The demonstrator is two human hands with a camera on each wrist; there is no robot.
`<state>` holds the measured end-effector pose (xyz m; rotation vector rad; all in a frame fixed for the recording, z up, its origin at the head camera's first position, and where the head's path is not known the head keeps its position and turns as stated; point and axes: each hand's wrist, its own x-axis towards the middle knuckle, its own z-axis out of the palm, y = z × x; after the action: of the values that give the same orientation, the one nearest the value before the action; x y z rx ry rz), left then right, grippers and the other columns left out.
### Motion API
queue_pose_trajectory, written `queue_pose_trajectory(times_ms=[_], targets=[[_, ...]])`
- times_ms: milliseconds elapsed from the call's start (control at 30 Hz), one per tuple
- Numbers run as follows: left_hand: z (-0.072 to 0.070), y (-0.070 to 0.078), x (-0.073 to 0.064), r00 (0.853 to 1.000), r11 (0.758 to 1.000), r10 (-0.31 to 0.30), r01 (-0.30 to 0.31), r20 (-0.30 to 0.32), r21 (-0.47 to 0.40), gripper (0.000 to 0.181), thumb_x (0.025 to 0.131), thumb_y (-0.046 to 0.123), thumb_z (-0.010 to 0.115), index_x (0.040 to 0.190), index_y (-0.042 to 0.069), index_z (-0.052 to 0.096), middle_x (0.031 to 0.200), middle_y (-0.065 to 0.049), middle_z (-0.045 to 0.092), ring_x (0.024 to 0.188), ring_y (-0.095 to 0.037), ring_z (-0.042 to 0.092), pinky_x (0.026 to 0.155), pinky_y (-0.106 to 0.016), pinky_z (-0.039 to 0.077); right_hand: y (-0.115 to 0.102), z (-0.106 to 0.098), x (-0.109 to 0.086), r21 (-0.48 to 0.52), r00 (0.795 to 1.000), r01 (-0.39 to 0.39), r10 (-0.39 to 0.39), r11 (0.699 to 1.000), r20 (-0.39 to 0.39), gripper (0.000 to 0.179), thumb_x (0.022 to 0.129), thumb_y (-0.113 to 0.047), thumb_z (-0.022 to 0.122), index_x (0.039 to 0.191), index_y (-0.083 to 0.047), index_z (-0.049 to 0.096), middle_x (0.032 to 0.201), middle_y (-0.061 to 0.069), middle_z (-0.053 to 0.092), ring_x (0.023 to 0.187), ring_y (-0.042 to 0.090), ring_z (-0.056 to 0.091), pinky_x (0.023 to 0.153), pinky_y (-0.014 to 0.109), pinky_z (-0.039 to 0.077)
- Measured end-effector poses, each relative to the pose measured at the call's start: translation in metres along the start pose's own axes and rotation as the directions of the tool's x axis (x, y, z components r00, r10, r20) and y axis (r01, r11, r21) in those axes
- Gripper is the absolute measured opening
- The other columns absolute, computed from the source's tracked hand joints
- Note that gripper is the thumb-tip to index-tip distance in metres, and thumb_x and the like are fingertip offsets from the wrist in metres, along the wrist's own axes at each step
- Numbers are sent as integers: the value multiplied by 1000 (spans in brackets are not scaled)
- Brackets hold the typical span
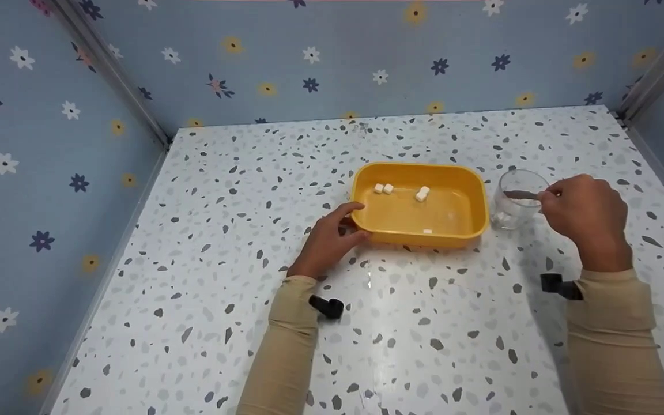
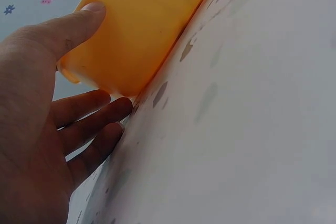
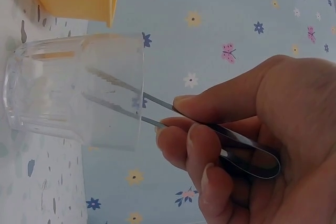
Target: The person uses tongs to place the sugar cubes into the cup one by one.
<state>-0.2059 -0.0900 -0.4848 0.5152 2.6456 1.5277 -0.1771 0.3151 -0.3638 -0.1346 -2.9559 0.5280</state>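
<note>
The work looks partway along: on the white, speckled table (image 1: 222, 242), small white blocks lie in both of two vessels. The larger, a yellow rectangular plastic tray (image 1: 404, 216), sits toward the far right of the table. At its near left corner the left hand (image 1: 323, 243) grips it between thumb and forefinger, the other fingers loose below. On the right side, the right hand (image 1: 588, 210) pinches a pair of metal tweezers between thumb and fingers, their prongs reaching through the mouth of an upright clear drinking glass (image 3: 68, 80), which stands just right of the tray. The tips of the tweezers (image 3: 159, 102) are spread apart, with nothing seen between them, and they stop short of the glass's bottom. Smallest are the blocks: in the tray, white cubes (image 1: 388, 188) show as a pair at far left, two touching near the middle, and a sliver of another by the near wall; more white pieces (image 3: 39, 93) rest at the bottom of the glass, too blurred to count. Neither vessel, then, holds them all; which way they are being moved, and so how many remain, I cannot tell.
</note>
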Motion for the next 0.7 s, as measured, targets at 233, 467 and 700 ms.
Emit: queue_pose_trajectory(times_ms=[233, 467, 700], targets=[[0, -1, 1, 1000, 1000, 2, -2, 3, -8, 56, 90, 30, 77, 141, 27, 54, 114, 3, 68, 103, -18, 63, 93, -39, 49, -3, -6, -3, 3, 1000, -18, 18, 1000, 11, 31, 97, -20, 52, 98, -2, 77, 86, 19, 71, 60, 30, 55, 43, 39, 35], [1, 1, 0, 1000, 1000, 0, 0, 4, -16, 54, 90, 30, 76, 140, 29, 55, 115, 4, 67, 105, -19, 63, 94, -38, 49, -7, -12, -9, -8, 1000, -28, 28, 1000, -9, 32, 98, -23, 53, 102, -2, 77, 93, 22, 71, 62, 31, 56, 43, 39, 35], [-1, -1, 1, 1000, 1000, -6, 6, 2, -11, 54, 90, 32, 76, 140, 29, 55, 116, 3, 68, 104, -17, 63, 93, -37, 49, -15, -14, -13, 1, 999, -32, 33, 999, -31, 32, 99, -24, 54, 101, -2, 77, 88, 20, 71, 60, 30, 55, 43, 39, 34]])
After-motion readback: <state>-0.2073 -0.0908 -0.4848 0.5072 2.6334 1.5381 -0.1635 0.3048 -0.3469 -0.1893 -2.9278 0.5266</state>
